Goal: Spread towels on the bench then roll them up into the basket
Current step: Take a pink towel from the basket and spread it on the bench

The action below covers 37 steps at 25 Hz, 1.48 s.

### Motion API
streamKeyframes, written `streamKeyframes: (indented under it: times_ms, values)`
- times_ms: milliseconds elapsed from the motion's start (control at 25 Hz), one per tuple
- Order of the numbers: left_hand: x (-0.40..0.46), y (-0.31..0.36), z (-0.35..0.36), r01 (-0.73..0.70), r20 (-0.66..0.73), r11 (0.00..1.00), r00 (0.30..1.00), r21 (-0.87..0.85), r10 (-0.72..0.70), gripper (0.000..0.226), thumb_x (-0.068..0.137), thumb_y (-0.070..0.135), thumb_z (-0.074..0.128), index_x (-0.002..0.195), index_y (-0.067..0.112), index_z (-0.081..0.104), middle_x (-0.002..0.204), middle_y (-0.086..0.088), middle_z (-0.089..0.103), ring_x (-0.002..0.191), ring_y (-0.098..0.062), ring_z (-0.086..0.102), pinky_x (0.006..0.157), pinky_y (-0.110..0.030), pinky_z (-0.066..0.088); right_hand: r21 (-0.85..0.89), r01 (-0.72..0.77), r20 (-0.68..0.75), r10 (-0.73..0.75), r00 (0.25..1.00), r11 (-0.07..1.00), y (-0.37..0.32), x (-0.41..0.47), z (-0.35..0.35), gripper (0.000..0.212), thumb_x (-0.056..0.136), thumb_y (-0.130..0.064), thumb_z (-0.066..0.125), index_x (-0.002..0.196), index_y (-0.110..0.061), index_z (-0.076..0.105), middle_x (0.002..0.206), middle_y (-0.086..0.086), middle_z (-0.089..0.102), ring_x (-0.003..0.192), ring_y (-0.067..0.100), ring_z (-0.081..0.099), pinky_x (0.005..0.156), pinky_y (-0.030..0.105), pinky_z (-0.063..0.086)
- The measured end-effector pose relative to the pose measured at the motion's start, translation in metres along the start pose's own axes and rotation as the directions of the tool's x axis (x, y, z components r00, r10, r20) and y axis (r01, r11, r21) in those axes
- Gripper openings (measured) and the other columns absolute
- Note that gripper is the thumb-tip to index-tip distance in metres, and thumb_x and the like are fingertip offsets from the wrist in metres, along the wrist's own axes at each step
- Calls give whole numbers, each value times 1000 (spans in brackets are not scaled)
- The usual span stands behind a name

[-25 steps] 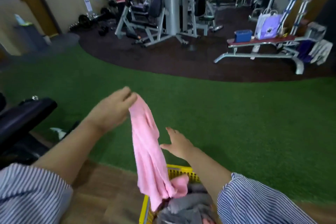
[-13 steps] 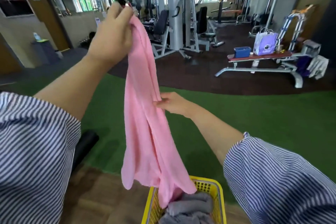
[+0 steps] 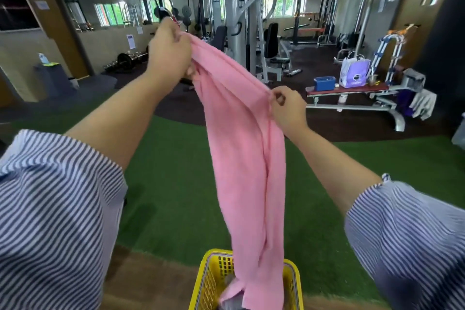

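One gym (image 3: 251,7) – green turf (image 3: 176,184), weight bench (image 3: 352,88)

pink towel (image 3: 241,148): bunched, hanging lengthwise, top edge stretched between both hands, tail in basket | yellow basket (image 3: 216,274): slotted plastic, below the hands, grey towels (image 3: 230,303) inside

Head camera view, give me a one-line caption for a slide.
Both hands, left hand and right hand, hold a pink towel up over a yellow basket in a gym.
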<state>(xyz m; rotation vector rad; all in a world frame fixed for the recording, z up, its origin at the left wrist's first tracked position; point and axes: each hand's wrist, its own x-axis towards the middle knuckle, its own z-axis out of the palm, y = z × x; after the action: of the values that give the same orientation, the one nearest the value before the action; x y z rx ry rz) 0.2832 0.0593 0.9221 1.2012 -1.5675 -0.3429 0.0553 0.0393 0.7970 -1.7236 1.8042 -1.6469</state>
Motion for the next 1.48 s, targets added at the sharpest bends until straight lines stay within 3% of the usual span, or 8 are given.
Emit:
streamKeyframes:
  times_ms: [320, 560, 760, 1040, 1200, 1320, 1400, 1480]
  values:
    - [-33, 15, 68, 314, 278, 902, 932, -297, -233, 23, 93, -1, 34, 79, 17, 30, 69, -12, 42, 30, -18, 49, 42, -38, 53, 85, 114, 220, -131, 967, 990, 8, -78, 6, 17, 84, -15, 64, 100, -10, 68, 88, 5, 70, 79, 20, 65, 80, 34, 53]
    - [-33, 20, 59, 371, 260, 882, 918, -292, -299, 24, 95, -1, 34, 86, 7, 54, 74, -17, 54, 38, -21, 58, 52, -38, 57, 307, -94, 262, 11, 965, 947, 1, -85, -14, 22, 94, -27, 51, 92, -8, 42, 70, -4, 43, 59, 8, 37, 55, 24, 33]
    - [-26, 20, 39, 320, 109, 903, 947, -286, -301, 29, 95, -1, 36, 83, 6, 61, 73, -20, 59, 43, -23, 63, 52, -35, 58, -93, 192, 278, -159, 947, 977, 18, -78, -17, 19, 76, -2, 58, 92, -5, 49, 84, 4, 49, 74, 20, 46, 66, 31, 37]
    - [-56, -22, 21, -185, 461, 894, 887, 407, -26, 38, 75, 38, 73, 62, 11, 48, 51, 7, 53, 49, -4, 53, 49, -17, 42, 2, 79, -110, -79, 991, 997, 13, -31, -75, 28, 81, 8, 46, 97, -3, 65, 82, 4, 61, 74, 14, 51, 59, 1, 34]
    - [-59, -34, 47, -331, 436, 706, 899, 626, 35, 20, 90, 29, 56, 76, 16, 50, 85, -4, 47, 83, -31, 55, 69, -33, 39, -186, 132, -144, -160, 976, 974, 13, -13, -89, 31, 82, 0, 46, 103, -8, 66, 100, 11, 62, 89, 24, 54, 73, 22, 38]
    - [-56, -13, 62, -281, 407, 818, 911, 502, 63, 20, 93, 16, 42, 76, 12, 51, 84, -13, 53, 83, -34, 59, 70, -36, 47, -238, -69, -158, 32, 987, 969, 20, -12, -95, 26, 80, 0, 48, 99, -3, 66, 94, 15, 63, 84, 28, 55, 66, 26, 35]
    - [-51, 6, 74, -11, 313, 974, 948, 227, -62, 23, 94, 10, 39, 73, 6, 50, 75, -13, 59, 71, -29, 63, 62, -32, 54, -99, -128, -108, 117, 987, 987, 22, -32, -79, 14, 80, -8, 57, 92, -7, 65, 82, 9, 64, 79, 27, 60, 60, 23, 37]
    - [-51, 19, 90, 346, 276, 924, 915, -161, -294, 24, 96, 8, 39, 73, 10, 46, 75, -7, 58, 61, -17, 62, 51, -23, 53, 106, -141, 8, 141, 990, 984, 22, -64, -59, 16, 80, -34, 66, 80, -19, 59, 72, 2, 63, 71, 20, 64, 61, 28, 49]
